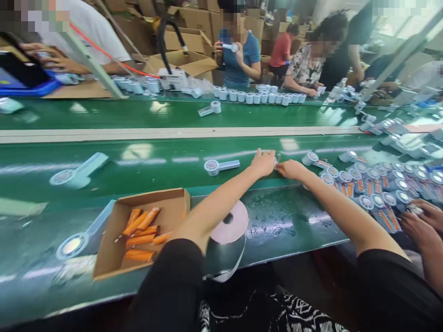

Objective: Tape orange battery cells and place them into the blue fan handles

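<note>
Over the near green belt, my left hand is closed, fingers curled down around a mostly hidden handheld fan. Only a small pale part of the fan and what look like thin wires show between my hands. From the other side, my right hand pinches at the same piece. Left of my hands lies a white handheld fan with a pale blue handle. Just to the right, another fan has its handle open with something orange-red inside.
A cardboard tray of orange batteries stands near my left forearm, beside a roll of white tape. More fans lie left. Many fans with orange batteries crowd the right, near a co-worker's hands. Other people work across the belt.
</note>
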{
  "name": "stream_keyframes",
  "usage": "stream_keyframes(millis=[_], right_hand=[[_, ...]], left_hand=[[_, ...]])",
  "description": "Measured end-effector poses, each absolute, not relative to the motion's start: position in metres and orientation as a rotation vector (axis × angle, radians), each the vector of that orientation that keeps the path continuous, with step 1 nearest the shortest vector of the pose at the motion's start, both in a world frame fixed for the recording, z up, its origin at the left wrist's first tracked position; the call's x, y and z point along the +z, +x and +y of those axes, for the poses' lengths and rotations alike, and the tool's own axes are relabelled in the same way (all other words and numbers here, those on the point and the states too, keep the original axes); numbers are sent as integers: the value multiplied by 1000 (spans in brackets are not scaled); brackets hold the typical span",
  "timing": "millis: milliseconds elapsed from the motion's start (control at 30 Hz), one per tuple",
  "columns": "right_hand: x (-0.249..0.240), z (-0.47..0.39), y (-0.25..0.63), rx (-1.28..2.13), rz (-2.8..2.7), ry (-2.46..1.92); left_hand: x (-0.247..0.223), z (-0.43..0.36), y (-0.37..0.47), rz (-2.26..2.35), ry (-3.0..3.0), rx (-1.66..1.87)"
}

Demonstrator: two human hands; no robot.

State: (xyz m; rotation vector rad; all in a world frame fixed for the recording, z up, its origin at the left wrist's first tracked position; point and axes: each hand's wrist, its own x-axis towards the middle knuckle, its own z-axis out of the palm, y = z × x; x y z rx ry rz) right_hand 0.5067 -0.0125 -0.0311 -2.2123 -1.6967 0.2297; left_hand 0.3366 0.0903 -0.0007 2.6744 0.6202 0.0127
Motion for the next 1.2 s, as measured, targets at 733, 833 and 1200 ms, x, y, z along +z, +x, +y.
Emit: stream_keyframes(millis=[733, 833, 1200], right_hand=[[-43, -93, 339, 611, -971, -1598], [-41, -111, 336, 712, -847, -1617], [-32, -129, 151, 1425, -2151, -717]], left_hand=[[-41, -9, 92, 777, 2759, -243], [-28, -10, 96, 745, 2729, -232], [17, -39, -110, 1404, 2530, 1244]])
